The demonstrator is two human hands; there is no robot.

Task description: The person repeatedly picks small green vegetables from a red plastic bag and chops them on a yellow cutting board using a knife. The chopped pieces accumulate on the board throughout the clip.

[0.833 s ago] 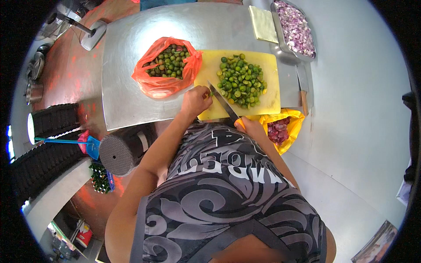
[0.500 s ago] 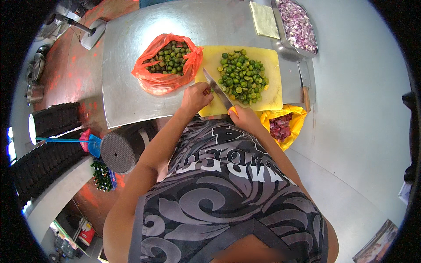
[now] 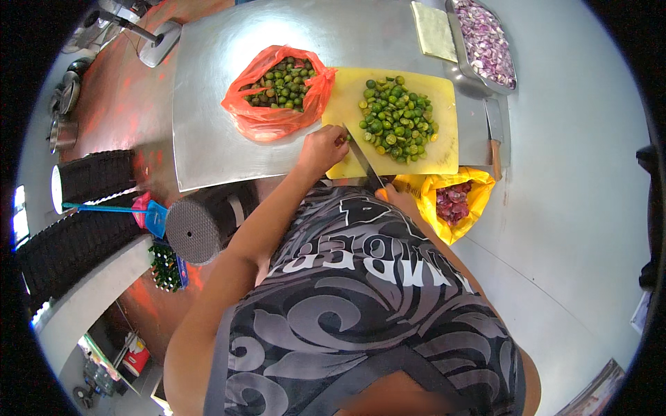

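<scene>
My left hand (image 3: 324, 150) is closed in a pinch at the near left edge of the yellow cutting board (image 3: 445, 132). Its fingertips grip a small green citrus fruit (image 3: 347, 138), mostly covered by the fingers. My right hand (image 3: 400, 199) is wrapped round the orange handle of a knife (image 3: 363, 159), close to my body. The blade slants away to the left, its front part beside the pinched fruit. Cut green citrus halves (image 3: 399, 119) lie heaped on the board. Left of the board, an open red plastic bag (image 3: 267, 126) holds whole green citrus fruits (image 3: 284, 86).
A steel table (image 3: 205, 125) carries the board. On its right stand a tray of chopped purple onions (image 3: 482, 41), a folded cloth (image 3: 434, 31) and a wooden-handled cleaver (image 3: 494, 135). A yellow bag (image 3: 479, 215) with dark red pieces sits near my right arm. A black stool (image 3: 196, 232) stands left.
The knife has been drawn back toward my body, its tip now nearer the left fingers. My left hand still pinches by the board's edge. The whole view has shifted slightly.
</scene>
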